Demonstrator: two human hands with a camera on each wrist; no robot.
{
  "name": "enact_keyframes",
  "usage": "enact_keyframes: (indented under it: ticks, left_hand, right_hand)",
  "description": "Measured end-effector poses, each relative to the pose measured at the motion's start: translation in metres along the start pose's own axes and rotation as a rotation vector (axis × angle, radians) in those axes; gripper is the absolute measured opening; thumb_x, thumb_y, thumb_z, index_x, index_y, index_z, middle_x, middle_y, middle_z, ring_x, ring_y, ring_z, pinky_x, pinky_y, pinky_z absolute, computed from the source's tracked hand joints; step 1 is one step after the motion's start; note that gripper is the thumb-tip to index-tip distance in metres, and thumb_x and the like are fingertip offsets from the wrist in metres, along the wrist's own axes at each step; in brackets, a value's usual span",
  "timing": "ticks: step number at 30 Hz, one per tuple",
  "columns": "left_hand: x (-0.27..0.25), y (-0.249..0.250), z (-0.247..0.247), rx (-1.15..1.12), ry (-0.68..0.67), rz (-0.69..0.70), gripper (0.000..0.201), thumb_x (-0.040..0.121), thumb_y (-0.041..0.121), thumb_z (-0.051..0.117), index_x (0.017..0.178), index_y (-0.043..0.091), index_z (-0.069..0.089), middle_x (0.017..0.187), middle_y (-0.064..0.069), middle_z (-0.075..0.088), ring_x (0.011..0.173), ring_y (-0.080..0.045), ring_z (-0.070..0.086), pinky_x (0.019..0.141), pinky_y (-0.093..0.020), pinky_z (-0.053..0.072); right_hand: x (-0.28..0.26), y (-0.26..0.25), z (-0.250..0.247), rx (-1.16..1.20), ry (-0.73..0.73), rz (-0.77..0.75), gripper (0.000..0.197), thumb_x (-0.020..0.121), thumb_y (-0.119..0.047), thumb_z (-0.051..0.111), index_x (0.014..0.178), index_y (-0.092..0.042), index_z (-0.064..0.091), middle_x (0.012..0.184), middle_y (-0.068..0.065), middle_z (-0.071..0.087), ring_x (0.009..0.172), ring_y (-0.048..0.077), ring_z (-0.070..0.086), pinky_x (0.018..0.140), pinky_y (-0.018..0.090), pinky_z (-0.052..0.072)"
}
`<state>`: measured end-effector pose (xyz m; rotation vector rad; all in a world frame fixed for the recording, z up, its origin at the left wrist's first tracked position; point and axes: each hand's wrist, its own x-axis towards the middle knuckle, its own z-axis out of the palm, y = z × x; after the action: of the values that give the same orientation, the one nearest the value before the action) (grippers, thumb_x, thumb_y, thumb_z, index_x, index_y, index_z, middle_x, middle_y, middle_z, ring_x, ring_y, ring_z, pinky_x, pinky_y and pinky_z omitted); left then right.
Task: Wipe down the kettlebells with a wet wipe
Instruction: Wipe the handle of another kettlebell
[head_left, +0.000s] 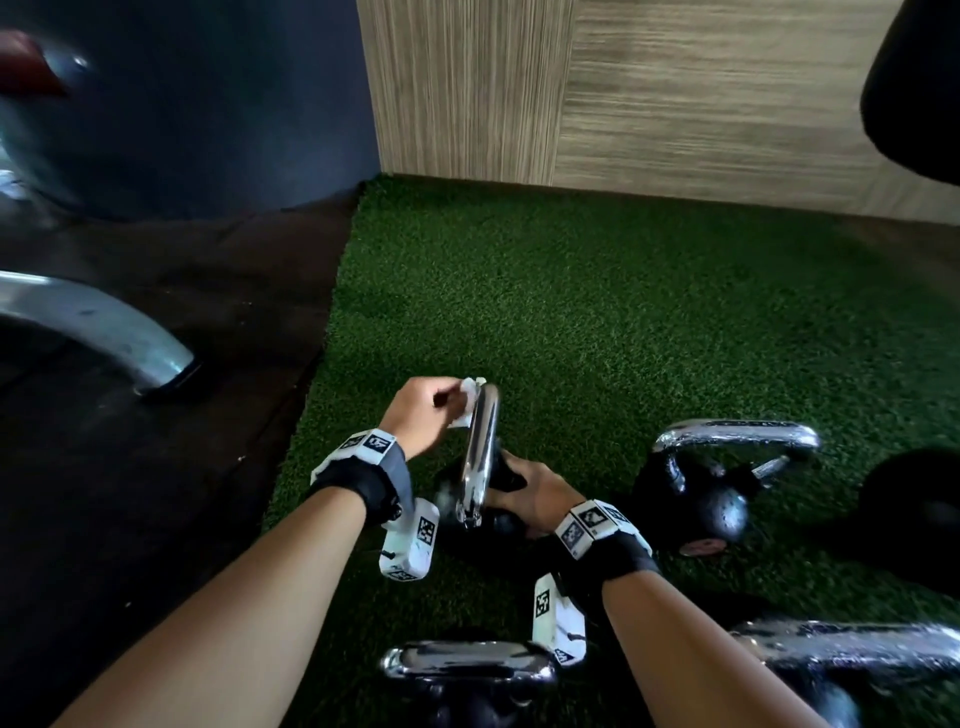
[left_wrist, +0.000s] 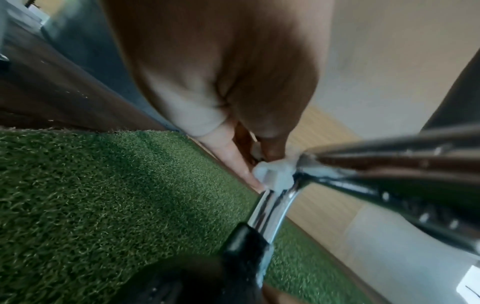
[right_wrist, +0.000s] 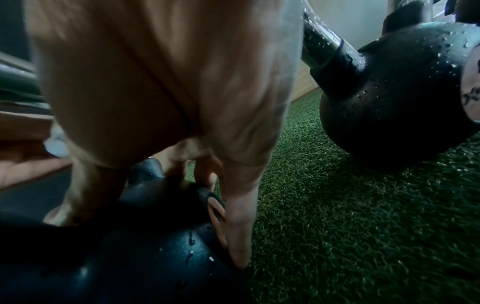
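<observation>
A black kettlebell (head_left: 498, 519) with a chrome handle (head_left: 480, 447) lies tilted on the green turf (head_left: 571, 301). My left hand (head_left: 457, 408) pinches a white wet wipe (head_left: 467, 402) against the far top corner of that handle. The left wrist view shows the wipe (left_wrist: 275, 172) bunched at the handle's bend (left_wrist: 270, 211). My right hand (head_left: 511, 486) grips the kettlebell's body from the right; its fingers (right_wrist: 236, 246) curve down over the wet black ball (right_wrist: 155, 257).
A second wet kettlebell (head_left: 696, 499) lies on its side to the right (right_wrist: 394, 98). Two more chrome handles stand near me (head_left: 467, 667) (head_left: 852, 649). A grey machine leg (head_left: 130, 338) stands on dark flooring to the left. A wood wall (head_left: 675, 104) bounds the turf.
</observation>
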<state>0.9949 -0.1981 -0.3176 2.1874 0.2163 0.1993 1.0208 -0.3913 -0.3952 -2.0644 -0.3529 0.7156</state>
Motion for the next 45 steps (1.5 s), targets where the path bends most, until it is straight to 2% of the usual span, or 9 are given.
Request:
enact_keyframes:
  ticks: [2, 5, 8, 12, 16, 24, 32, 41, 45]
  left_hand:
    - [-0.002, -0.001, -0.004, -0.132, -0.019, -0.024, 0.019, 0.098, 0.015, 0.065, 0.114, 0.013, 0.076, 0.102, -0.003, 0.078, 0.099, -0.021, 0.074, 0.091, -0.034, 0.058]
    - [0.002, 0.001, -0.008, -0.173, 0.004, -0.011, 0.015, 0.096, 0.018, 0.069, 0.107, 0.019, 0.079, 0.095, 0.006, 0.078, 0.089, -0.006, 0.070, 0.078, -0.010, 0.052]
    - [0.003, 0.007, -0.010, -0.228, -0.028, -0.078, 0.009, 0.093, 0.020, 0.074, 0.097, 0.024, 0.081, 0.084, 0.011, 0.079, 0.077, 0.001, 0.072, 0.068, -0.009, 0.052]
    - [-0.004, 0.003, -0.020, -0.353, -0.209, -0.209, 0.006, 0.088, 0.013, 0.077, 0.092, 0.017, 0.079, 0.080, 0.006, 0.079, 0.075, -0.005, 0.074, 0.068, -0.013, 0.056]
    - [-0.013, 0.002, -0.032, -0.138, -0.237, -0.138, 0.005, 0.084, 0.027, 0.082, 0.087, 0.030, 0.079, 0.085, 0.016, 0.079, 0.080, 0.006, 0.071, 0.070, -0.003, 0.050]
    - [-0.039, -0.006, -0.029, -0.366, -0.336, -0.185, 0.007, 0.086, 0.008, 0.078, 0.090, 0.014, 0.076, 0.078, 0.006, 0.077, 0.072, -0.001, 0.070, 0.066, -0.012, 0.054]
    - [-0.080, -0.022, -0.030, -0.317, -0.384, -0.024, 0.018, 0.085, 0.004, 0.077, 0.083, 0.021, 0.080, 0.084, 0.003, 0.079, 0.078, -0.003, 0.070, 0.072, -0.014, 0.052]
    - [-0.105, -0.028, -0.020, -0.185, -0.281, 0.089, 0.027, 0.071, 0.038, 0.083, 0.096, 0.026, 0.083, 0.094, 0.010, 0.080, 0.091, -0.010, 0.075, 0.084, -0.023, 0.057]
    - [-0.103, -0.037, -0.012, -0.076, -0.263, 0.099, 0.030, 0.077, 0.023, 0.087, 0.084, 0.050, 0.078, 0.088, 0.022, 0.077, 0.084, 0.002, 0.073, 0.076, -0.013, 0.052]
  right_hand:
    - [0.000, 0.001, 0.000, 0.006, -0.014, -0.011, 0.077, 0.064, -0.065, 0.082, 0.134, -0.049, 0.055, 0.101, -0.013, 0.070, 0.094, 0.010, 0.066, 0.073, 0.021, 0.051]
    - [-0.001, 0.002, -0.002, 0.004, -0.019, -0.027, 0.076, 0.064, -0.065, 0.082, 0.133, -0.048, 0.056, 0.104, -0.015, 0.069, 0.095, 0.008, 0.066, 0.078, 0.023, 0.049]
    - [-0.004, 0.001, -0.002, 0.025, -0.015, -0.035, 0.080, 0.053, -0.073, 0.079, 0.127, -0.051, 0.060, 0.100, -0.018, 0.070, 0.090, 0.003, 0.067, 0.074, 0.019, 0.049]
    - [-0.003, 0.003, 0.001, 0.084, -0.029, -0.047, 0.073, 0.050, -0.072, 0.082, 0.118, -0.052, 0.065, 0.095, -0.015, 0.075, 0.084, 0.005, 0.068, 0.086, 0.032, 0.054]
    - [-0.002, 0.003, 0.003, 0.085, -0.034, -0.069, 0.097, 0.041, -0.081, 0.081, 0.127, -0.038, 0.064, 0.114, -0.003, 0.075, 0.108, 0.020, 0.069, 0.104, 0.045, 0.051]
    - [-0.007, -0.001, -0.002, -0.061, -0.030, -0.095, 0.065, 0.073, -0.058, 0.081, 0.131, -0.036, 0.062, 0.113, -0.006, 0.074, 0.108, 0.011, 0.068, 0.101, 0.035, 0.051]
    - [-0.008, -0.005, -0.001, -0.102, 0.030, -0.085, 0.082, 0.048, -0.083, 0.069, 0.120, -0.044, 0.065, 0.091, -0.028, 0.069, 0.094, -0.007, 0.065, 0.077, 0.013, 0.044]
    - [-0.004, 0.000, -0.002, -0.122, 0.020, -0.075, 0.094, 0.049, -0.082, 0.072, 0.132, -0.039, 0.061, 0.116, -0.009, 0.073, 0.109, 0.009, 0.067, 0.100, 0.034, 0.052]
    - [-0.007, -0.001, -0.004, -0.110, 0.028, -0.081, 0.091, 0.050, -0.080, 0.072, 0.132, -0.040, 0.061, 0.116, -0.011, 0.072, 0.109, 0.008, 0.067, 0.101, 0.033, 0.051]
